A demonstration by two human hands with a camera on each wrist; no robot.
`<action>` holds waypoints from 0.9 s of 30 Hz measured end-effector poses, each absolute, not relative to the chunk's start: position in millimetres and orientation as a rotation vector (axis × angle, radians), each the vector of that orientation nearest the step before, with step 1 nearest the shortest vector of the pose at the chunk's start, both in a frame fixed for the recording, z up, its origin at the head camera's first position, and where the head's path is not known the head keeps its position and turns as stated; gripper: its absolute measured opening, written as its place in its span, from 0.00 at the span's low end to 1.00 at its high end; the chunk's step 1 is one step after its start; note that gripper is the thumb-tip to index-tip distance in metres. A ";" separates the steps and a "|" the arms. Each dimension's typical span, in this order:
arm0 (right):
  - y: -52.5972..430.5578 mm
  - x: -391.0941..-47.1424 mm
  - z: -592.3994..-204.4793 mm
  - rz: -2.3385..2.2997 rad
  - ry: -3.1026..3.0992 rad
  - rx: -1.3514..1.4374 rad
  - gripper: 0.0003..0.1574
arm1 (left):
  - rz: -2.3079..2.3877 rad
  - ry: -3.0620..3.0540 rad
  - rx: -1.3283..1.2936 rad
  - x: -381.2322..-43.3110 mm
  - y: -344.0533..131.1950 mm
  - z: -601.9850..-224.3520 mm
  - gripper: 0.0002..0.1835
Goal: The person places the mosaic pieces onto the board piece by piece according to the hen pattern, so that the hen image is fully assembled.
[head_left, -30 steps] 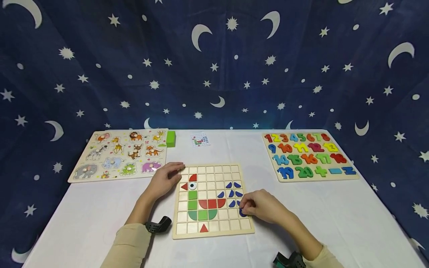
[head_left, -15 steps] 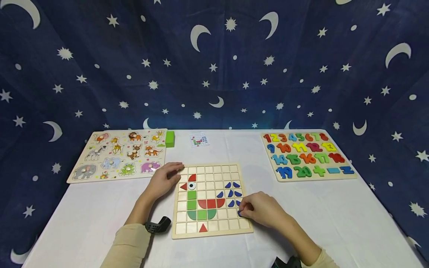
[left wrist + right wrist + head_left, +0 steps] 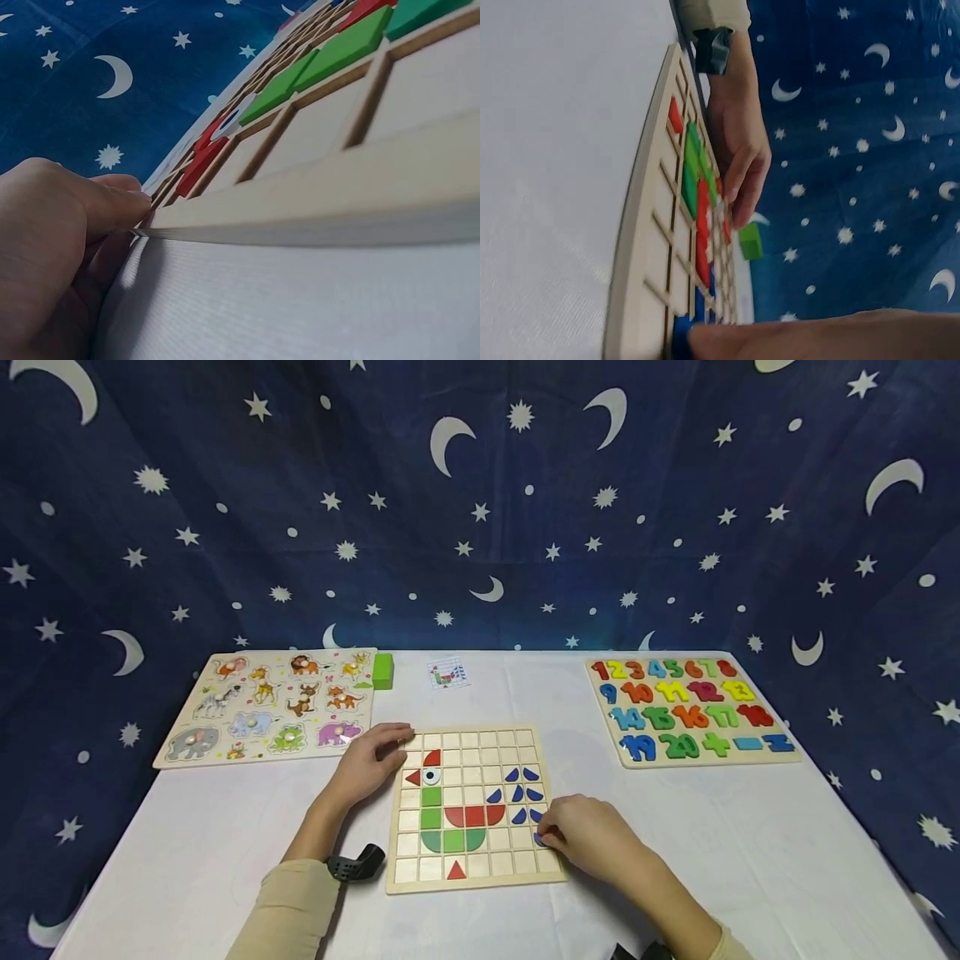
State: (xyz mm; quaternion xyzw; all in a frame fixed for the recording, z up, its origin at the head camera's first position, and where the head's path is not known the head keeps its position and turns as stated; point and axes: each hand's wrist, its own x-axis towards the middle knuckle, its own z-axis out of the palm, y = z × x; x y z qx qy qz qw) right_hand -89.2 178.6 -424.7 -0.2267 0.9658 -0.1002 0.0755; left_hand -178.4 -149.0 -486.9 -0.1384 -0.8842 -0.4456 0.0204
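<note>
My left hand (image 3: 367, 764) grips the upper left corner of a wooden grid board (image 3: 480, 887), thumb and fingertips at its edge. My right hand (image 3: 588, 831) has its thumb and fingers on a blue rounded piece (image 3: 538, 840) in the rightmost column, second row from the bottom; the fingers partly hide it. In the right wrist view that blue piece (image 3: 681, 337) lies at the fingertips. Several more blue pieces (image 3: 517, 793) sit above it. Green squares (image 3: 431, 796), a red square (image 3: 475, 816), red triangles (image 3: 456, 870) and a round eye piece (image 3: 431, 776) form a bird shape.
A small picture card (image 3: 448, 673) lies behind the board. To the left is an animal knob puzzle (image 3: 281, 722) with a green block (image 3: 382, 672) at its corner. A number puzzle (image 3: 693, 714) lies at the right. A starry cloth (image 3: 480, 543) hangs behind the table.
The blue piece has moved from the board's right edge into the cell, turning under my right fingers. My left hand has stayed at the corner.
</note>
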 end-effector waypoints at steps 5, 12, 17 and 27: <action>178.6 -82.3 -421.0 -0.042 2.894 -0.893 0.06 | -1.383 -2.739 -0.417 -178.9 -145.8 -488.9 0.20; 179.9 -74.9 -421.9 0.065 2.888 -0.955 0.06 | -1.389 -2.744 -0.413 -180.4 -143.5 -492.7 0.20; 182.6 -79.8 -423.2 0.038 2.863 -0.943 0.12 | -1.395 -2.743 -0.394 -180.4 -141.5 -497.0 0.20; 191.6 -98.1 -429.9 -0.189 2.841 -0.865 0.16 | -1.531 -2.681 -0.320 -171.9 -130.6 -506.1 0.19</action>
